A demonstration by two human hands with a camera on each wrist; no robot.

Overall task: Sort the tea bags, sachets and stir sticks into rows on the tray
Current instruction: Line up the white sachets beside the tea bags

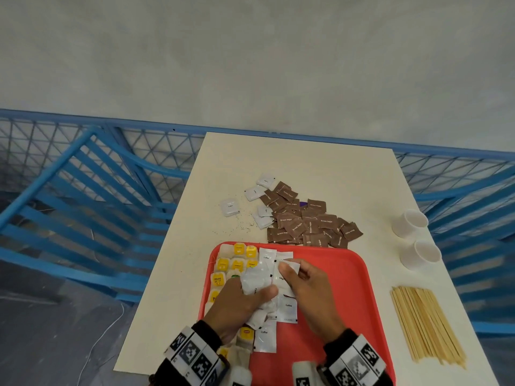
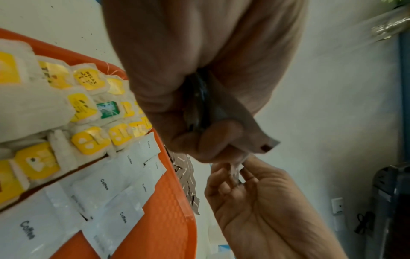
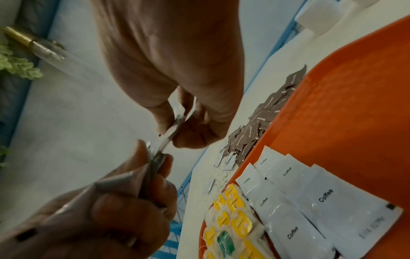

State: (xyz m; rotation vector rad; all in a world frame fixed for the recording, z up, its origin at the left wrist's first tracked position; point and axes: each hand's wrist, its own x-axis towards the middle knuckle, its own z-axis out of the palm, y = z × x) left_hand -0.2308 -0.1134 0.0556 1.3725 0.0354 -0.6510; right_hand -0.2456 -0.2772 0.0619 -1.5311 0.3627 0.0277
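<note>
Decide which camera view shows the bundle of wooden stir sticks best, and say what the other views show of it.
The head view. The stir sticks lie there in full, a loose bundle on the table to the right of the red tray, untouched. Neither wrist view shows them: both look at the hands and the coffee sachets.

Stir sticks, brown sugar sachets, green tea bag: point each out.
stir sticks (image 1: 423, 324), head view, middle of the bundle
brown sugar sachets (image 1: 309, 221), head view, centre of the pile
green tea bag (image 2: 108, 109), left wrist view, its green label
</note>
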